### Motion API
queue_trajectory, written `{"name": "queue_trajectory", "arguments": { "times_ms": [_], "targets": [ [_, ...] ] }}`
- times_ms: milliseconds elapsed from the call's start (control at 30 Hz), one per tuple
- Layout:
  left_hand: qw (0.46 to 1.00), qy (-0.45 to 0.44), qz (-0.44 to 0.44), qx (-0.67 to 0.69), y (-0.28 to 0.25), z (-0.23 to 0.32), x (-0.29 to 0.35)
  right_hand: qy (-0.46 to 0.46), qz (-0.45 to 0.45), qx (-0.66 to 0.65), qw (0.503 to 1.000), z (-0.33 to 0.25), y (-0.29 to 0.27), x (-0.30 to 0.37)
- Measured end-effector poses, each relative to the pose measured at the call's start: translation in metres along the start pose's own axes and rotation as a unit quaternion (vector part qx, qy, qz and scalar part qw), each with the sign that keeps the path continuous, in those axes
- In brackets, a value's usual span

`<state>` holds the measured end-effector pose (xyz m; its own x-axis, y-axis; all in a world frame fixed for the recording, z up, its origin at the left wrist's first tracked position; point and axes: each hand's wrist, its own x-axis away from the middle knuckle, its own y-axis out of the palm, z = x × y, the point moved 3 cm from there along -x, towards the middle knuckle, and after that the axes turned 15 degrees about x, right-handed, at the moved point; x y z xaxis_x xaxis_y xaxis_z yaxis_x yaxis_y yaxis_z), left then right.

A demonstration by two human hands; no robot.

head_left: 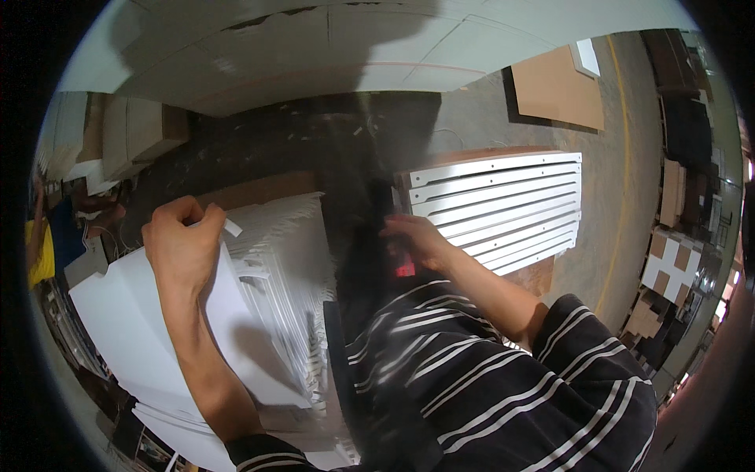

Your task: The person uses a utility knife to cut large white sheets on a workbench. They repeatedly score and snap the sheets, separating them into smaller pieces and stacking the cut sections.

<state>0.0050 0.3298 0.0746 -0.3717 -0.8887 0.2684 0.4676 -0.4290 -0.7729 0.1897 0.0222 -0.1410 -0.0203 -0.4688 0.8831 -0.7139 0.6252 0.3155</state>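
My left hand (182, 244) is closed in a pinch at the upper edge of a white sheet (244, 346). A small white tip pokes out beside its fingers. Under and right of that sheet rises a tall stack of thin white sheets (275, 244) with ragged edges. My right hand (418, 241) is near my body, between this stack and a pile of white slotted panels (503, 204). Its fingers are bent and lie partly in dark shade. A small red object (404, 266) shows just below them; whether the hand grips it is unclear.
A large pale, box-like surface (314, 55) spans the far side. Cartons (141, 134) stand at far left, near a person in yellow (39, 252). A brown board (558, 86) lies on the floor at far right. Shelves with boxes (668, 259) line the right side.
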Motion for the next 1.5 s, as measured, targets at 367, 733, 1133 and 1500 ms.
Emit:
{"name": "queue_trajectory", "arguments": {
  "times_ms": [367, 733, 1133, 1500],
  "targets": [
    [0.994, 0.106, -0.004, 0.009, 0.0, -0.005, 0.007, -0.023, -0.071, -0.006, 0.997, 0.012, 0.049, 0.019],
    [0.995, 0.102, 0.011, 0.0, 0.003, -0.005, 0.008, -0.31, -0.081, 0.168, 0.932, 0.003, 0.11, 0.037],
    [0.985, 0.091, 0.138, 0.039, -0.026, -0.038, -0.012, -0.641, -0.028, 0.35, 0.683, -0.047, 0.186, 0.03],
    [0.991, 0.052, 0.119, 0.007, -0.027, -0.047, -0.015, -0.607, -0.056, 0.398, 0.686, -0.073, 0.175, 0.012]
  ]
}}
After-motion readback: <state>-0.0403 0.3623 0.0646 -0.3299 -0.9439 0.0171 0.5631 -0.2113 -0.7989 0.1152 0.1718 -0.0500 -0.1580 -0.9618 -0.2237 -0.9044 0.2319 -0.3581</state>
